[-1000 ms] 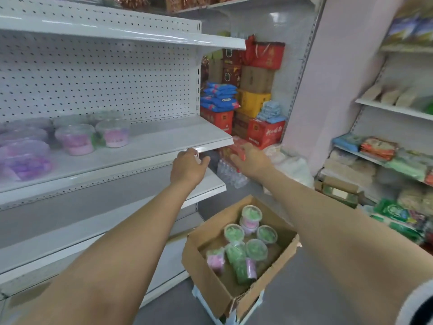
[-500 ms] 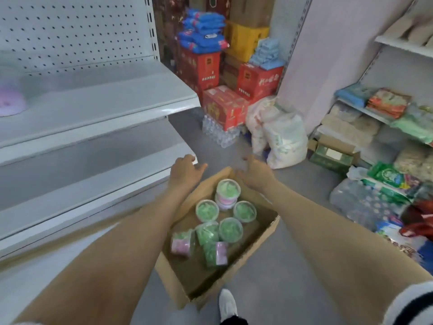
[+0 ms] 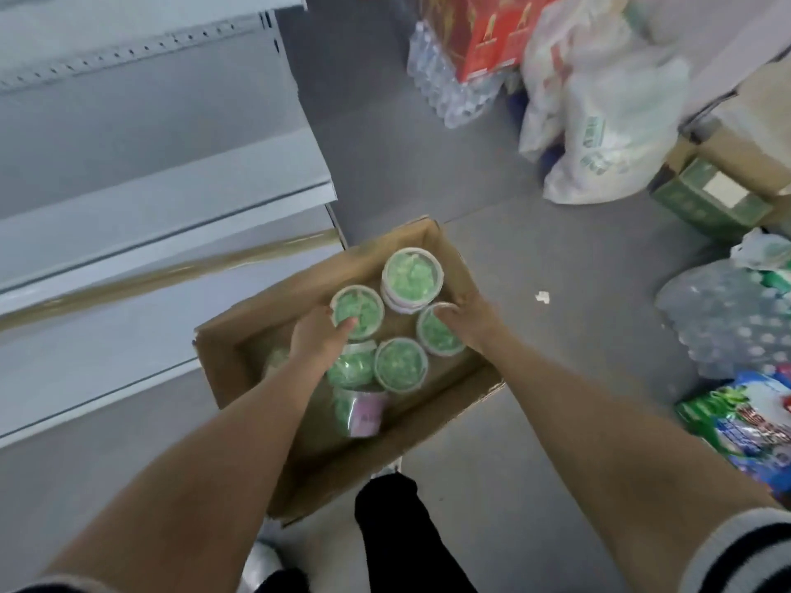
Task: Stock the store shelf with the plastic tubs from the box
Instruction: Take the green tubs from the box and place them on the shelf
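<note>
An open cardboard box (image 3: 436, 415) sits on the floor beside the white store shelf (image 3: 162, 207). Inside are several clear plastic tubs with green contents; one lies on its side showing a pink label (image 3: 361, 413). My left hand (image 3: 319, 340) reaches into the box, fingers curled over the near edge of one upright tub (image 3: 359, 310). My right hand (image 3: 468, 321) wraps around the right side of another tub (image 3: 436, 333). A stacked tub (image 3: 413, 276) stands at the far end, untouched. Neither tub looks lifted.
Lower shelf boards (image 3: 107, 361) run along the left. Wrapped water bottles (image 3: 449, 92), a red carton (image 3: 492, 36) and a white plastic bag (image 3: 599, 117) stand ahead. More bottles (image 3: 727, 323) and packets (image 3: 744, 425) are on the right. My legs (image 3: 394, 532) stand behind the box.
My view has tipped down from the shelf to the box. Both hands have dropped from shelf height into the box and closed around two tubs.
</note>
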The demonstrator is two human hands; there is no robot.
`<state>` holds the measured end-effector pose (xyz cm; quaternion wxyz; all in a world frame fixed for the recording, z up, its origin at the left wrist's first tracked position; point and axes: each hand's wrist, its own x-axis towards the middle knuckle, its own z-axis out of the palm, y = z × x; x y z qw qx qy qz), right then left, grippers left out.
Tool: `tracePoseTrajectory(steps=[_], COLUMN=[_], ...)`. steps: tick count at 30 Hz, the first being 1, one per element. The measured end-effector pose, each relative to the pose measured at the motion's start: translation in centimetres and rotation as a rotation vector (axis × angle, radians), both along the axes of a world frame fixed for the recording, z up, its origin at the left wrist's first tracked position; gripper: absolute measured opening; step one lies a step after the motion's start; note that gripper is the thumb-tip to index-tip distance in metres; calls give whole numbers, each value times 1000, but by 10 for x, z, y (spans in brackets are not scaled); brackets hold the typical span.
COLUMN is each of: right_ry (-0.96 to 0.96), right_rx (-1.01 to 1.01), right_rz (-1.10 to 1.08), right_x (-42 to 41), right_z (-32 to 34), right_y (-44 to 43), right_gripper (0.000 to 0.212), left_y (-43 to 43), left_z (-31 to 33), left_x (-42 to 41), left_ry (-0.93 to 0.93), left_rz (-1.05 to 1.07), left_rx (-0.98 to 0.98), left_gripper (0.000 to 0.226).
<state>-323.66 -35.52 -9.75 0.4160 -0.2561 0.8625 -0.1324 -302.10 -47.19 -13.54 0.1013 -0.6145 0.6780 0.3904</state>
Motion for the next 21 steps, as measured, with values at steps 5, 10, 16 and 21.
tracePoseTrajectory(steps=[5,10,16,21], right_ry=[-95,-166,-236,-254], right_rx=[92,93,-12,-38], right_rz=[-54,-187,-402,-406], right_x=[-9,-11,-8,-6], right_z=[-56,-89,-120,-132], right_y=[-20,-38,-39,-34], right_gripper=[57,43,30,42], left_y=[-3,-2,-12,-21], left_z=[-51,-88,-115,-121], left_x=[-16,-26,-28,-31], left_ry=[-91,-186,-210,-197], left_rz=[78,191,285,387], left_rx=[67,95,154,249], left_gripper=[56,64,62,64])
